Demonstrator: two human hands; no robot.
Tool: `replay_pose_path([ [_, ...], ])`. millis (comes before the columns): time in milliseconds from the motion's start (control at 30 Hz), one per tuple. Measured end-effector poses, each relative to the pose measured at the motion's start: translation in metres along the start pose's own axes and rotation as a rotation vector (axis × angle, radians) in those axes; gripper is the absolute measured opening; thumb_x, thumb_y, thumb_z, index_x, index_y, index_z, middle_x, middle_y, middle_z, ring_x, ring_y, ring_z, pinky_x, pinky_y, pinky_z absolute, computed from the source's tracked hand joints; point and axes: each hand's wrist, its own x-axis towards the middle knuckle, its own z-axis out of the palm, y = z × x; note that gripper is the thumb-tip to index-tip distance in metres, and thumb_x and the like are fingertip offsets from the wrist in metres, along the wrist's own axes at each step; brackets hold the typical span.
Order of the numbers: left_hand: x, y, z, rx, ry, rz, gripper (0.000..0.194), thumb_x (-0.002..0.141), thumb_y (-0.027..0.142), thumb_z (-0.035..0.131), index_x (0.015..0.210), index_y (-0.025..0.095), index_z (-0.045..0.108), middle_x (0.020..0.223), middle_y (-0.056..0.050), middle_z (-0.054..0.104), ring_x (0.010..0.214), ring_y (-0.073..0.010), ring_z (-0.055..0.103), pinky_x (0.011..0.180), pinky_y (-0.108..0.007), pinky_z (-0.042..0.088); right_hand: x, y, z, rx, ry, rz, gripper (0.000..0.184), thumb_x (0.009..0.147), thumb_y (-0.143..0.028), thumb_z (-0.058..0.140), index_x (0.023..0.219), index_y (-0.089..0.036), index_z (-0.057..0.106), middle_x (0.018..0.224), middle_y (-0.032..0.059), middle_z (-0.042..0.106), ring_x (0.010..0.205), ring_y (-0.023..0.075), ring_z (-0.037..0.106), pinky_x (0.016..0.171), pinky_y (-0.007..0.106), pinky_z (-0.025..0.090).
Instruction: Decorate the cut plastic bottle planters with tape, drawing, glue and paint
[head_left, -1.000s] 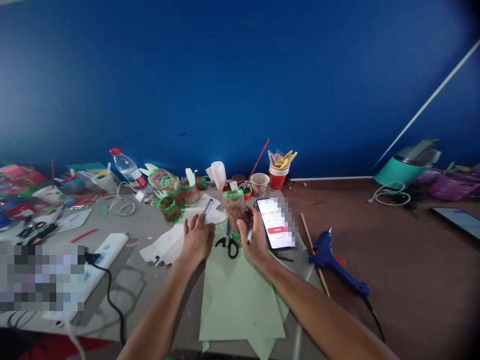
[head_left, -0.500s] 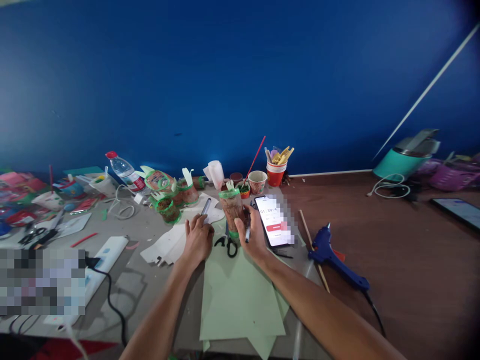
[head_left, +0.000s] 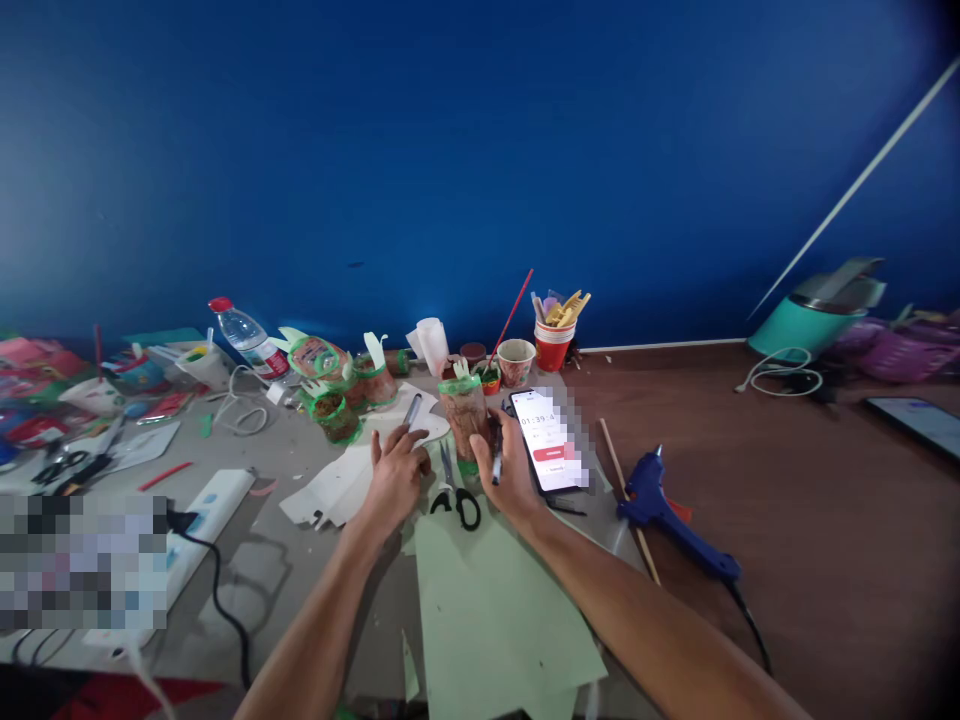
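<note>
My right hand (head_left: 516, 470) is closed round the right side of an upright brown cylindrical container (head_left: 463, 405) with green rims and pale paper strips at its top. A pen (head_left: 496, 460) is tucked between its thumb and fingers. My left hand (head_left: 396, 475) lies with fingers apart at the edge of some cut white paper (head_left: 337, 485), and another pen (head_left: 412, 408) lies just beyond its fingertips. Between the hands, black-handled scissors (head_left: 459, 500) lie partly open in front of the container. Light green paper sheets (head_left: 502, 610) lie nearer to me.
A phone (head_left: 549, 440) showing a timer lies right of my right hand. Beyond it are a wooden stick (head_left: 619, 470) and a blue glue gun (head_left: 675, 520). Similar brown pots (head_left: 335, 415), a water bottle (head_left: 247, 340) and cups (head_left: 555, 345) stand behind. A power strip (head_left: 214, 535) lies left.
The top green sheet has slid towards me and slightly right, showing more of the scissors, which have turned a little. My left fingers have shifted slightly; my right hand stays at the container.
</note>
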Motion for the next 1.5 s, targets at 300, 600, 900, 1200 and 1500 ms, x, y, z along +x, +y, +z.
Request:
replay_pose_path([
  [300,-0.001,0.000,0.000,-0.004,-0.072,0.051,0.034,0.073,0.002,0.044,0.074,0.024,0.069,0.126,-0.003,0.066,0.137,-0.0277,0.040,0.117,-0.060,0.004,0.000,0.000,0.000,0.042,-0.011,0.008,0.039,0.094,-0.038,0.050,0.125,-0.016,0.046,0.113,0.0159,0.058,0.105,0.0287,0.058,0.089,0.047,0.051],
  [600,0.000,0.003,0.001,-0.051,-0.023,0.019,0.038,0.084,0.010,0.043,0.108,0.026,0.067,0.126,-0.007,0.066,0.129,-0.0265,0.049,0.115,-0.058,0.020,0.003,0.004,-0.005,0.066,0.092,-0.006,0.041,0.094,-0.036,0.049,0.131,-0.019,0.043,0.119,0.0136,0.055,0.111,0.0270,0.054,0.095,0.047,0.047],
  [900,-0.002,0.007,-0.005,-0.092,-0.034,0.018,0.029,0.091,0.024,0.044,0.108,0.024,0.068,0.121,-0.009,0.067,0.121,-0.0270,0.056,0.112,-0.055,0.026,0.005,0.005,-0.005,0.018,0.121,-0.001,0.040,0.093,-0.038,0.052,0.128,-0.021,0.044,0.113,0.0109,0.054,0.105,0.0258,0.054,0.090,0.046,0.049],
  [1200,-0.005,0.012,-0.007,-0.115,-0.154,0.131,0.022,0.087,0.024,0.052,0.096,0.027,0.071,0.116,-0.006,0.071,0.121,-0.0291,0.054,0.117,-0.057,0.016,0.002,0.005,-0.001,0.010,0.083,-0.023,0.040,0.095,-0.037,0.049,0.129,-0.019,0.043,0.118,0.0149,0.054,0.110,0.0275,0.054,0.093,0.048,0.048],
  [1500,-0.006,0.013,-0.005,-0.103,-0.106,0.093,0.023,0.085,0.016,0.048,0.091,0.025,0.068,0.122,-0.008,0.067,0.125,-0.0289,0.052,0.117,-0.061,0.003,0.002,0.015,0.004,-0.010,0.063,0.007,0.040,0.095,-0.038,0.046,0.129,-0.016,0.043,0.118,0.0168,0.054,0.111,0.0286,0.054,0.094,0.050,0.047],
])
